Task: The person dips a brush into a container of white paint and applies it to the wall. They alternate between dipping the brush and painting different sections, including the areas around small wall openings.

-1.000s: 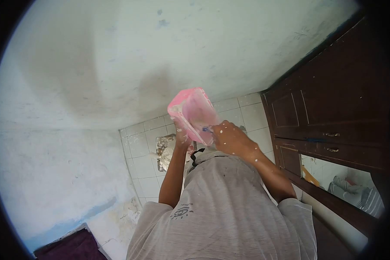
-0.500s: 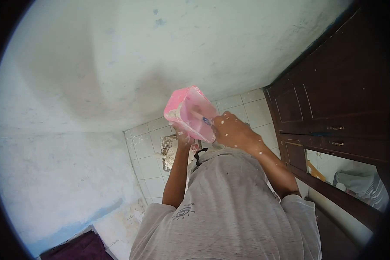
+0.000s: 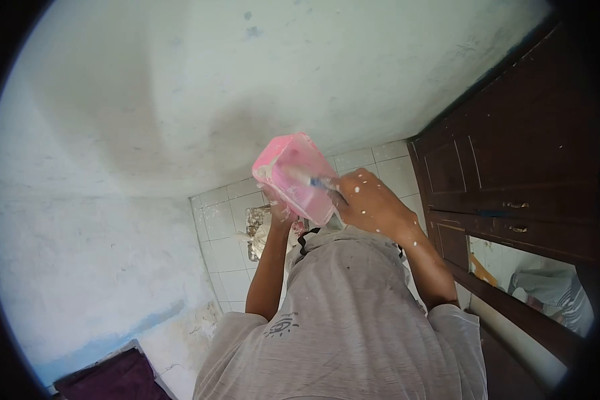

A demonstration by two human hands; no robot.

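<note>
A pink plastic container point(image 3: 278, 148) is tilted with its mouth facing me, and whitish paint coats its rim and inner wall. My left hand point(image 3: 282, 209) grips it from below at its left side, the fingers partly hidden behind it. In my right hand point(image 3: 373, 205), closed and flecked with white spots, is a paintbrush point(image 3: 324, 183) with a blue and white part on its handle. The brush points left into the container's mouth; its bristle end is blurred against the inside.
A patchy pale wall point(image 3: 180, 87) stands close in front. At right is a dark wooden cabinet point(image 3: 500, 160), with cloth in an opening point(image 3: 557, 293). A paint-splattered item point(image 3: 267, 241) lies on the tiled floor point(image 3: 228, 212). Purple cloth point(image 3: 117, 377) shows lower left.
My right hand has shifted slightly to the right and turned, and more of the brush now shows. The container stays nearly in place, tipped slightly more open towards me.
</note>
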